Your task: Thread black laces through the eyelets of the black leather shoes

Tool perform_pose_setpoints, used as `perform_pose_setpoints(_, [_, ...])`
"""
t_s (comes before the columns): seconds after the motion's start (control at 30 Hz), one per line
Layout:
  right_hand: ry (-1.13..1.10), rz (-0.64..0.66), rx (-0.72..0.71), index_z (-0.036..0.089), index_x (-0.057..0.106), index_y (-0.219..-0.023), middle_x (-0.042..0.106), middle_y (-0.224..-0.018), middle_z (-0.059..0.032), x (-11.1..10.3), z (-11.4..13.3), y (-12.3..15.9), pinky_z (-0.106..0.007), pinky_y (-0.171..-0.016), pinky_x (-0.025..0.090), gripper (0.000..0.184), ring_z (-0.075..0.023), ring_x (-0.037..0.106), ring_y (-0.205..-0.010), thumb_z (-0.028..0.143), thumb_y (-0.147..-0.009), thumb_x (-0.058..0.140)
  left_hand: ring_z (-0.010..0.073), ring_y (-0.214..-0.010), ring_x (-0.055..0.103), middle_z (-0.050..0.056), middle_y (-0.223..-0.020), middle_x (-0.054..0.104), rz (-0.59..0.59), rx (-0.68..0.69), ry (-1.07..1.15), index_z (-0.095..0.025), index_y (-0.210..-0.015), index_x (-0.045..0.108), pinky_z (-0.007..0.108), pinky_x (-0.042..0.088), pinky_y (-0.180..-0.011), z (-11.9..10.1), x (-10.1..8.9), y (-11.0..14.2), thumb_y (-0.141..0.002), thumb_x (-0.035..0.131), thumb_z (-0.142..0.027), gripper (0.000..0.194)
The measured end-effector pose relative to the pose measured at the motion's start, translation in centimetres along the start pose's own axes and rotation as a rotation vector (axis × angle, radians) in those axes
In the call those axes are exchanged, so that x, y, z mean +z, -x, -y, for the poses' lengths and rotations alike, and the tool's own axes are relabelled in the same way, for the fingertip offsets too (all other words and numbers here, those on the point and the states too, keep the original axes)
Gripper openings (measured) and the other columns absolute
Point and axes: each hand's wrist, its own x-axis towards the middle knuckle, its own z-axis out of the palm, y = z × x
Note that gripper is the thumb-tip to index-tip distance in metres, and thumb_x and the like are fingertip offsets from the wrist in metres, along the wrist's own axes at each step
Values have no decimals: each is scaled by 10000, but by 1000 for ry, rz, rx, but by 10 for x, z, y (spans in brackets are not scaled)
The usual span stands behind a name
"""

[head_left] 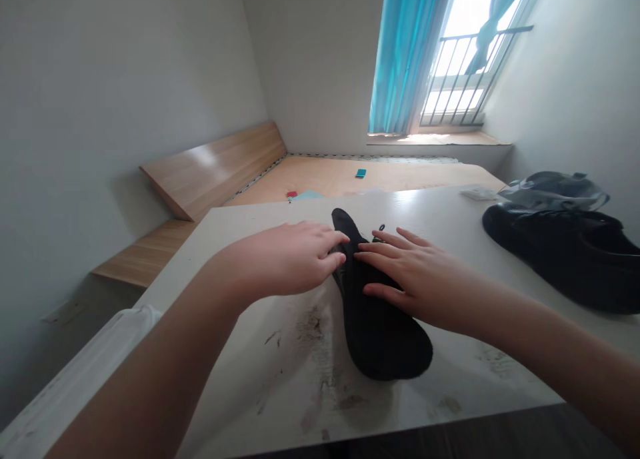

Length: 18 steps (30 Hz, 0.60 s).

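A long black insole (pixel 387 346) lies lengthwise on the white table, wide rounded end toward me. Beneath its middle some dark material and a small lace loop (pixel 382 228) show, perhaps a shoe, mostly hidden. My left hand (pixel 295 256) is at the insole's left edge, fingers bent and thumb close to them, pinching the edge. On the other side, my right hand (pixel 410 272) rests with fingers stretched and spread, its fingertips touching the insole's top. A black shoe (pixel 560 252) stands apart on the right of the table.
The white table (pixel 235 406) has dark stains and scuffs. Behind the shoe lies a greyish translucent bag (pixel 555 189), with a small clear packet (pixel 479 192) beside it. Past the table is a wooden bed base (pixel 320 169) with a teal item (pixel 361 174). White fabric (pixel 100 359) is at left.
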Motion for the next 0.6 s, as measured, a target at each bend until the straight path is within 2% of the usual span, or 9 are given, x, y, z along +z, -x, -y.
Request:
perform_pose_setpoints(0.1, [81,-35,38,181,606,-1316,541,-1427,-95,4,-1,-1,-592,-1127,339,434,-367,396,-1387,362,-946,469,247,-1431,342,52,-1568,363,58,-25,-59,-226,-1497,368,420,276,-1153,-3,9,-4,-977,254,-491,594])
perform_pose_setpoints(0.2, [-25,-49,63,237,591,-1337,496,-1472,-55,-1,-8,-4,-543,-1116,386,446,-320,416,-1385,390,-970,389,245,-1455,307,77,-1584,313,92,-57,-99,-188,-1527,297,415,251,-1170,-7,11,-8,-990,214,-466,610])
perform_pose_setpoints(0.27, [-124,-62,152,256,561,-1365,499,-1470,-44,-3,-23,-5,-514,-1120,390,495,-281,441,-1370,451,-986,309,245,-1463,293,82,-1589,287,102,-67,-101,-175,-1534,274,411,249,-1172,-10,11,-11,-990,207,-474,625])
perform_pose_setpoints(0.33, [-128,-87,300,231,515,-1405,506,-1461,-69,2,-45,-4,-521,-1135,359,559,-285,433,-1370,500,-976,279,247,-1469,279,90,-1595,262,83,-85,-102,-157,-1540,252,410,255,-1171,-12,12,-13,-990,208,-479,639])
perform_pose_setpoints(0.37, [-90,-83,370,214,480,-1434,493,-1468,-90,8,-57,-3,-543,-1136,341,596,-313,408,-1381,526,-955,313,248,-1472,274,99,-1596,252,72,-99,-108,-142,-1541,243,410,256,-1170,-13,13,-15,-991,209,-471,642])
perform_pose_setpoints(0.43, [-56,13,443,189,393,-1492,447,-1497,-127,22,-81,0,-584,-1116,337,730,-381,353,-1399,590,-883,427,250,-1474,267,128,-1595,244,57,-133,-129,-100,-1541,225,411,256,-1170,-16,17,-17,-994,208,-444,646])
perform_pose_setpoints(0.53, [-146,172,382,225,318,-1525,327,-1569,-134,47,-104,2,-605,-1110,324,922,-427,256,-1436,626,-746,604,270,-1465,286,165,-1585,264,53,-156,-149,-63,-1540,199,432,276,-1158,-21,24,-20,-988,229,-456,678])
perform_pose_setpoints(0.6, [-219,174,333,252,389,-1477,295,-1583,-133,63,-108,0,-616,-1108,313,908,-433,225,-1445,593,-687,677,292,-1454,306,181,-1577,288,40,-154,-158,-82,-1547,181,451,302,-1139,-23,28,-21,-980,267,-487,702])
